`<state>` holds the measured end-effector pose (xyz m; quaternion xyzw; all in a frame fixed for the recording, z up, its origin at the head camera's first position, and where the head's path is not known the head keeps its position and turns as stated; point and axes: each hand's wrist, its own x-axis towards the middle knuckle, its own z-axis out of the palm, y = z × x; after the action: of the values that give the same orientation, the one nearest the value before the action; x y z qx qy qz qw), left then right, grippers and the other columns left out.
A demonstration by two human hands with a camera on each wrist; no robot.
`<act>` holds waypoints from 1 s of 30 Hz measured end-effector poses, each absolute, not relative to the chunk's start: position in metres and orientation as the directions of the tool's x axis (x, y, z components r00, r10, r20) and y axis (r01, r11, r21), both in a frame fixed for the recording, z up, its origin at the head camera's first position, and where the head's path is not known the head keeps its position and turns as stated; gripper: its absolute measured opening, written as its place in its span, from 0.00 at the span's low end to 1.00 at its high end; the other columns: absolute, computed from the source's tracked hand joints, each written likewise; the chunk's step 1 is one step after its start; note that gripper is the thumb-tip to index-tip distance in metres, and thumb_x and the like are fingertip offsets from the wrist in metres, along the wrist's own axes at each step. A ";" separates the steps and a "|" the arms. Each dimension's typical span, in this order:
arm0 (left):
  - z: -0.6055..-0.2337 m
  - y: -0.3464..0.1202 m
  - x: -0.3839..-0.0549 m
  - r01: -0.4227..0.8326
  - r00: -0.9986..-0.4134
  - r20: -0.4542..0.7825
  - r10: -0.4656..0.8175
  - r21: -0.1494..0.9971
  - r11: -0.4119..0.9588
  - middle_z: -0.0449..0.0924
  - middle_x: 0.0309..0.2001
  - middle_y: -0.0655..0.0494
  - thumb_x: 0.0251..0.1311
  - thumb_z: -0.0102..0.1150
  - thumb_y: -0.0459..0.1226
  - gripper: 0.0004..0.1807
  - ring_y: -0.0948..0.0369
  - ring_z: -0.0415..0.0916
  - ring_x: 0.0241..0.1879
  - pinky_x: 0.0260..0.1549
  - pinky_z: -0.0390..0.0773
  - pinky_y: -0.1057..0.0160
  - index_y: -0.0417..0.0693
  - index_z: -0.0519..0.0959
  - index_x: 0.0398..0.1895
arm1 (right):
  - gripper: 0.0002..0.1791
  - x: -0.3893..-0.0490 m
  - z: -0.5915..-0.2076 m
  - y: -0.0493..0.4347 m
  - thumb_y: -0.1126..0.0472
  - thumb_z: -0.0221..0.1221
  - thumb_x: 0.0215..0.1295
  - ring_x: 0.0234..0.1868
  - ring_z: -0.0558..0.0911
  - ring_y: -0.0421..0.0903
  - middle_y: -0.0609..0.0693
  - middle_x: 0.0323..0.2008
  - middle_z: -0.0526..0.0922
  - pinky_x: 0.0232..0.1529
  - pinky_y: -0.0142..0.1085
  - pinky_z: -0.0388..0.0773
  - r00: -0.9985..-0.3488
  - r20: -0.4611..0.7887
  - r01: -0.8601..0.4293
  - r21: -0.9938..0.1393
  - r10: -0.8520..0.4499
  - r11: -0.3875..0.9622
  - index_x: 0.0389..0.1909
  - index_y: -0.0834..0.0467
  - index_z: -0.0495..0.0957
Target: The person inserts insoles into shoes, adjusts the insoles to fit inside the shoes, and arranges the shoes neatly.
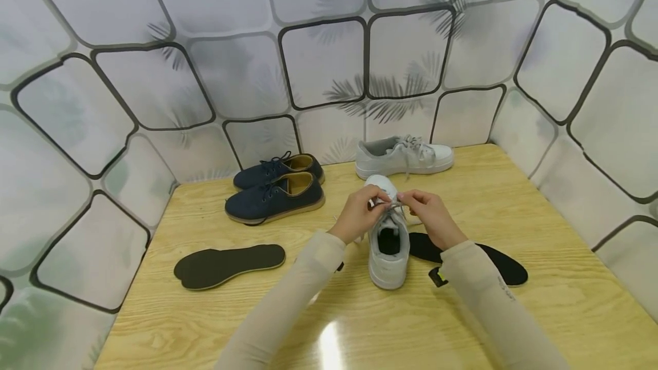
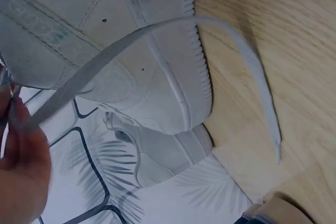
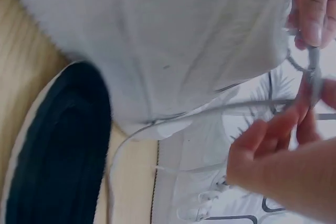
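Note:
A white sneaker (image 1: 389, 270) stands on the table with its heel toward me and its toe toward the back wall. Above its tongue my left hand (image 1: 361, 214) pinches the grey-white shoelace (image 2: 100, 61), whose free end trails down past the shoe's side to the wood. From the other side my right hand (image 1: 430, 216) pinches the lace too, thumb against fingertips, as the right wrist view shows. Both hands nearly meet over the laces. The shoe's opening looks dark inside. How the lace crosses between the fingers is too small to tell.
A second white sneaker (image 1: 406, 160) lies by the back wall, its laces loose. Navy lace-up shoes (image 1: 275, 198) stand side by side at the back left. One black insole (image 1: 228, 266) lies at left; another insole (image 1: 501, 264) lies partly beneath my right forearm.

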<state>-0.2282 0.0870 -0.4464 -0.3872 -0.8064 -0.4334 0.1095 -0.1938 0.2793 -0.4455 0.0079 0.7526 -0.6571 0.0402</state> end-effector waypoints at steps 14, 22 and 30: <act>-0.441 0.060 -0.224 0.650 -0.752 0.380 0.539 0.562 0.511 0.74 0.34 0.49 0.64 0.56 0.29 0.02 0.57 0.72 0.36 0.38 0.73 0.64 0.37 0.77 0.34 | 0.15 -0.187 -0.440 0.297 0.60 0.41 0.77 0.33 0.70 0.39 0.46 0.34 0.73 0.36 0.28 0.70 -0.966 -0.180 0.251 -0.826 -0.186 -0.504 0.34 0.57 0.75; -0.432 0.052 -0.227 0.631 -0.753 0.271 0.600 0.557 0.540 0.72 0.32 0.50 0.63 0.54 0.29 0.05 0.57 0.70 0.35 0.38 0.73 0.61 0.39 0.73 0.29 | 0.15 -0.190 -0.436 0.303 0.61 0.41 0.77 0.23 0.55 0.38 0.45 0.26 0.65 0.26 0.29 0.56 -0.952 -0.115 0.265 -0.772 -0.284 -0.577 0.33 0.55 0.73; -0.427 0.041 -0.230 0.517 -0.806 0.168 0.567 0.667 0.537 0.71 0.28 0.51 0.52 0.57 0.27 0.07 0.61 0.65 0.28 0.28 0.67 0.67 0.43 0.69 0.25 | 0.14 -0.188 -0.440 0.312 0.60 0.39 0.78 0.21 0.53 0.38 0.45 0.25 0.65 0.24 0.28 0.60 -0.941 -0.160 0.324 -0.683 -0.299 -0.654 0.35 0.57 0.71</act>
<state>-0.2296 0.0412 -0.4273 -0.3095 -0.8760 -0.3684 -0.0342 -0.1880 0.3124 -0.4397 0.0164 0.3789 -0.9093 0.1713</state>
